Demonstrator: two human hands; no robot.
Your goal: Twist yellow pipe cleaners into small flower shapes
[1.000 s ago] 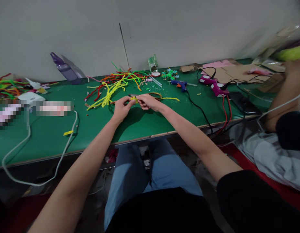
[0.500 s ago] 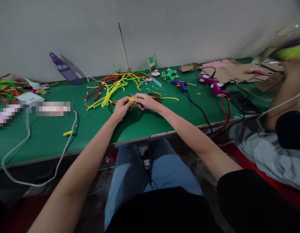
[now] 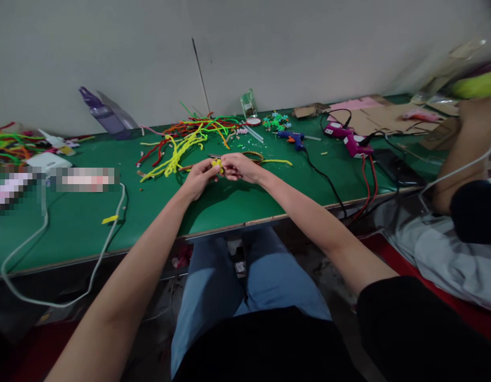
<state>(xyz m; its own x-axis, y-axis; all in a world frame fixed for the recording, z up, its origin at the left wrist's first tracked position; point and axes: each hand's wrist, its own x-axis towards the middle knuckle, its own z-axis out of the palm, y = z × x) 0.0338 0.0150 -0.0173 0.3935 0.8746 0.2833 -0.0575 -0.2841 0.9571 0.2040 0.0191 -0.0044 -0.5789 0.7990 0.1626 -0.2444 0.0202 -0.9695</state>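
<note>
Between my two hands is a small bunched piece of yellow pipe cleaner [image 3: 217, 163]. My left hand [image 3: 201, 178] pinches it from the left with thumb and fingers. From the right, my right hand [image 3: 240, 166] has its fingers closed on the same piece. Behind my hands lies a pair of scissors [image 3: 254, 156], its handle loops partly covered by my right hand. Loose yellow pipe cleaners [image 3: 177, 156] spread just left of my hands, and a single yellow stem [image 3: 279, 161] sticks out to the right.
On the green table [image 3: 150, 212] are a blue glue gun [image 3: 293, 139], magenta power adapters [image 3: 354, 144], a dark phone [image 3: 397, 167] and a purple bottle [image 3: 106, 116]. Red and green pipe cleaners lie behind. A white cable [image 3: 98, 270] hangs over the front edge. Another person's arm [image 3: 464, 143] is at right.
My right hand has turned slightly and its fingers have shifted around the yellow piece, so more of it shows. My left hand has hardly moved.
</note>
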